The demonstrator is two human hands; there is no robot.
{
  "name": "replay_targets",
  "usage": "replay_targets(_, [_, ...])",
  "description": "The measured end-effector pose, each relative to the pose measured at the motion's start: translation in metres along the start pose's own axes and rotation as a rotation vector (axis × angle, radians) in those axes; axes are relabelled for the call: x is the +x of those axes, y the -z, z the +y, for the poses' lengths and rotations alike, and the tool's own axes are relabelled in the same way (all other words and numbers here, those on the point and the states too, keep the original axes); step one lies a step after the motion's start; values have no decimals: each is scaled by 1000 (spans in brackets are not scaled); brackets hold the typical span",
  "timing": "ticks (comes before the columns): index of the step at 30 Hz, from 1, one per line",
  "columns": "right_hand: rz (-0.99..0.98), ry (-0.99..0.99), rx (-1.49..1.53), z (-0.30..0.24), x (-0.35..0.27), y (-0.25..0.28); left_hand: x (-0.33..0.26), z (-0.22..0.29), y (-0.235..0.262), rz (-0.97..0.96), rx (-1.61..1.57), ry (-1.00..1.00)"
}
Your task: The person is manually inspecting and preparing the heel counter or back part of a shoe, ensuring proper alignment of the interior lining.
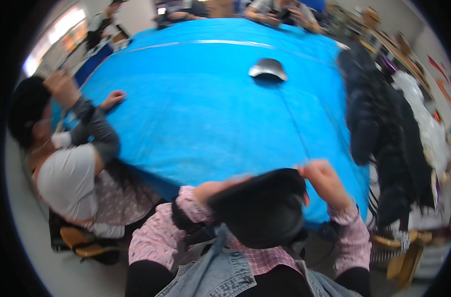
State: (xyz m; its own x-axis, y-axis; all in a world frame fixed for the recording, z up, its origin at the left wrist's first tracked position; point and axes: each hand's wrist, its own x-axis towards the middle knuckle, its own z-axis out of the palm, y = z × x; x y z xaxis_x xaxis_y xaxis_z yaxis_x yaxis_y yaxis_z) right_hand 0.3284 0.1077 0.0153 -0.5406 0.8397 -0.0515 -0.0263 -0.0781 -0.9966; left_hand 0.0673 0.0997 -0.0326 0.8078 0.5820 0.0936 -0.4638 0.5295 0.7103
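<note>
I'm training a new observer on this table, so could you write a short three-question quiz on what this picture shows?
1. What are the camera wearer's left hand and right hand holding between them?
2. True or false: the grey cap lies on the blue table cover with no hand touching it.
3. On which side of the wearer is the nearest other person? (a) left (b) right (c) straight across the table

Key:
1. A black cap.
2. True.
3. (a) left.
</note>
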Motion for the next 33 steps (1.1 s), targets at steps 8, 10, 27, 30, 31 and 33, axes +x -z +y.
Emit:
replay_targets(8, [379,331,-120,-12,-16,26,30,-6,5,-26,144,-133])
replay_targets(10, [396,416,-311,-7,-16,14,32,15,-31,175,955,-90])
replay_targets(27, [530,1064,-1061,7,5,-4,42,-2,-22,216,788,-104])
replay_targets(30, [408,819,-696,1,-4,-5,41,-5,-22,200,745,-93])
replay_targets(31, [265,553,-403,-1,-7,-4,42,-6,-21,192,722,-91])
replay_targets(33, [219,586,-527,8,-6,0,42,-10,-20,184,678,-82])
